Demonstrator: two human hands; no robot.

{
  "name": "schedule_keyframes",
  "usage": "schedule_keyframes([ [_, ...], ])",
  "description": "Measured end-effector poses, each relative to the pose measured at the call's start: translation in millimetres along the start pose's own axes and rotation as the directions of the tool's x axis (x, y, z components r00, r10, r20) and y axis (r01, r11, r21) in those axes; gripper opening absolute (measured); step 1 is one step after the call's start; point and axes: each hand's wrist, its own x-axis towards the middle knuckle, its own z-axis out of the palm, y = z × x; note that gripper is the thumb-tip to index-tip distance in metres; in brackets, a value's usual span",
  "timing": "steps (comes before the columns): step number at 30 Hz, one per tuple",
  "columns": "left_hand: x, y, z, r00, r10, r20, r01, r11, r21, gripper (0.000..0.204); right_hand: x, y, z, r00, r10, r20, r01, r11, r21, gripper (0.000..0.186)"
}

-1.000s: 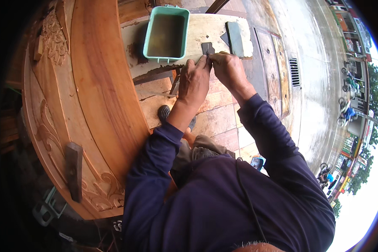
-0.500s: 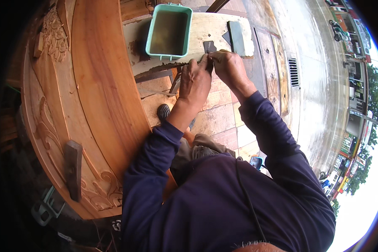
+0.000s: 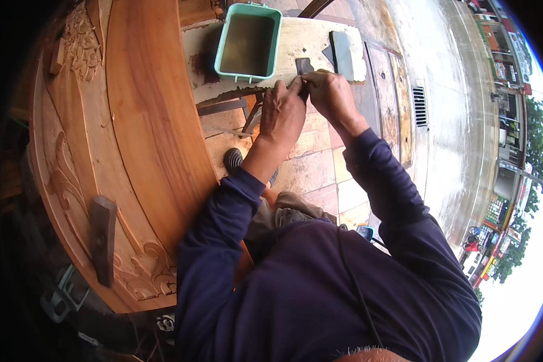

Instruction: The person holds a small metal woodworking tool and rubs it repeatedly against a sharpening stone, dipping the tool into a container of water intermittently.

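- daylight's mostly from the right, sky [image 3: 522, 308] totally blown out
- pale glare on the street [image 3: 449, 163]
- left side's way dimmer, chair [image 3: 63, 295] at near left is murky
- fisheye bends the panel [image 3: 154, 127] hard, corners go black
- shops [image 3: 505, 199] look soft, left hand [image 3: 283, 114] and right hand [image 3: 333, 98] fairly crisp

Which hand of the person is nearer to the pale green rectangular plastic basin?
Left. The left hand is close to the near right corner of the basin; the right hand is farther to the right, beyond the left hand.
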Motion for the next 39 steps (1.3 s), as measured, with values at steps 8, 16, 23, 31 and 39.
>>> schedule_keyframes([
  [8, 3, -18, 16, 0.989, 0.131, -0.074, -0.128, 0.991, 0.047, 0.023, 5, -3, 1, 1.0, 0.001, -0.02, -0.002, 1.0, -0.011, 0.011],
  [16, 6, -15, 6, 0.973, 0.226, -0.04, -0.22, 0.969, 0.113, 0.022, 10, 4, 2, 0.995, -0.072, -0.075, 0.072, 0.997, -0.004, 0.014],
  [23, 0, -5, 5, 1.0, 0.005, -0.002, -0.005, 1.0, -0.018, 0.028, 2, -4, -3, 0.998, -0.045, -0.038, 0.043, 0.998, -0.052, 0.016],
  [31, 6, -19, 11, 0.95, 0.289, -0.116, -0.276, 0.954, 0.114, 0.021, 13, 13, 3, 0.999, 0.007, -0.048, -0.007, 1.0, -0.015, 0.017],
  [39, 7, -14, 12, 0.955, 0.297, -0.018, -0.288, 0.936, 0.202, 0.033, 31, 2, -41, 0.941, 0.11, -0.321, -0.088, 0.993, 0.085, 0.016],
])
